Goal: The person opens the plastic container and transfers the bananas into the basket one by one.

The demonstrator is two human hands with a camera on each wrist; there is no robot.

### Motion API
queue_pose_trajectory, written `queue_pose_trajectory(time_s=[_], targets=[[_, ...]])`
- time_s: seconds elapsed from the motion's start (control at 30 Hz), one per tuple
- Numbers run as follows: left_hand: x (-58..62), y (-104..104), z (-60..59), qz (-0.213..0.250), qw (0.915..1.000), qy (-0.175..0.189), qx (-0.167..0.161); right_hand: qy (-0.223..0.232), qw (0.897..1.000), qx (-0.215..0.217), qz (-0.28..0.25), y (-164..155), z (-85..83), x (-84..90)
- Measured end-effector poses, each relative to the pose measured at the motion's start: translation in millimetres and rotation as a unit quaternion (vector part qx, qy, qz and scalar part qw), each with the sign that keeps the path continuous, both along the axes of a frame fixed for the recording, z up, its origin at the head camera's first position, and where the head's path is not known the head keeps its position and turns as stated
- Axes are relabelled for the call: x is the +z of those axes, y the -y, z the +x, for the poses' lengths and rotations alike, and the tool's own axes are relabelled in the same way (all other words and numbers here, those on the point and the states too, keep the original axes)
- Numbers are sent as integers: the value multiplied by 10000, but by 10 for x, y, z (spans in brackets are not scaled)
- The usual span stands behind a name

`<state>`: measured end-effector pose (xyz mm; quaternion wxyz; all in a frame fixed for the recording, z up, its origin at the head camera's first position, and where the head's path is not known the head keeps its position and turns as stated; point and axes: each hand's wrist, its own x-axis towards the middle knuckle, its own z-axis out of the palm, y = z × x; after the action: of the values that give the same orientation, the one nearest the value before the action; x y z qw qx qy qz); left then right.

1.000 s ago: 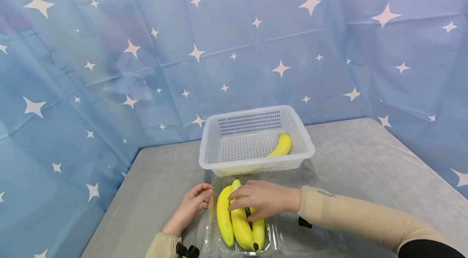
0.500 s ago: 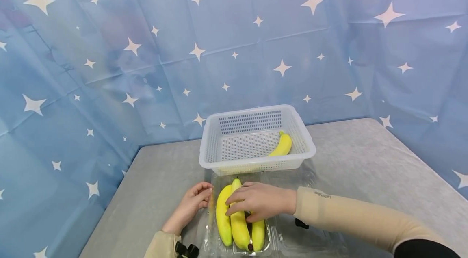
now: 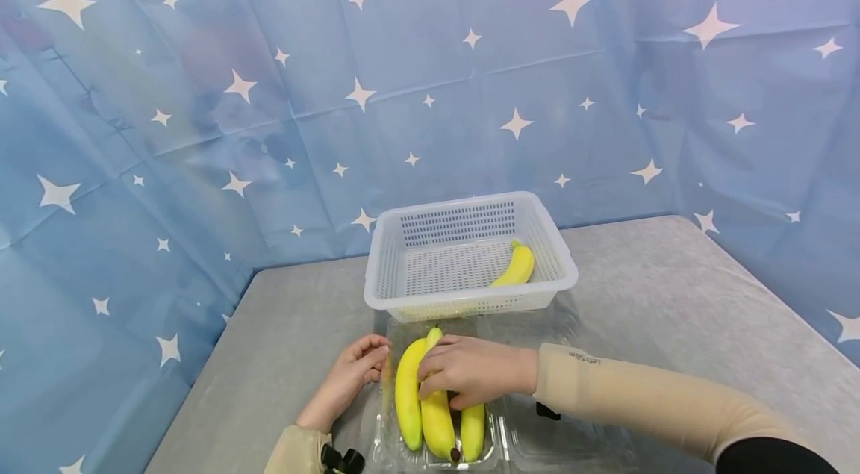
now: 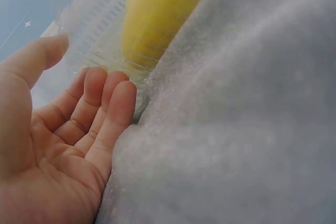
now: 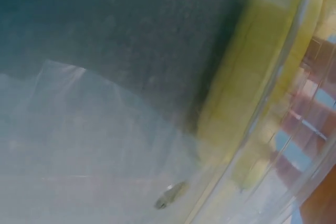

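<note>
Bananas [image 3: 437, 407] lie side by side in a clear plastic box [image 3: 500, 437] on the gray tabletop [image 3: 672, 295]. Just behind it sits a white basket [image 3: 470, 254] with one banana [image 3: 516, 269]. Right hand [image 3: 470, 369] curls over the middle banana. Left hand [image 3: 349, 377] touches the box's left edge, fingers relaxed.

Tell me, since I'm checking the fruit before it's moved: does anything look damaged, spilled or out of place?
Nothing stands out. Three bananas lie side by side in the clear clamshell tray, one banana in the white basket. The right hand grips the middle one; the left hand touches the tray's edge.
</note>
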<state>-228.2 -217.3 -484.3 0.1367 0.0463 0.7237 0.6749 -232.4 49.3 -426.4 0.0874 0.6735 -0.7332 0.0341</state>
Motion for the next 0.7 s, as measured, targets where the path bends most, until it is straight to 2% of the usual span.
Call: queue_pose_trajectory(time_s=[0.23, 0.7], targets=[[5, 4, 6, -21, 10000, 21, -5, -158, 9996, -143, 202, 52, 18, 0], [37, -10, 23, 1, 10000, 13, -19, -292, 9993, -175, 178, 71, 16, -23]])
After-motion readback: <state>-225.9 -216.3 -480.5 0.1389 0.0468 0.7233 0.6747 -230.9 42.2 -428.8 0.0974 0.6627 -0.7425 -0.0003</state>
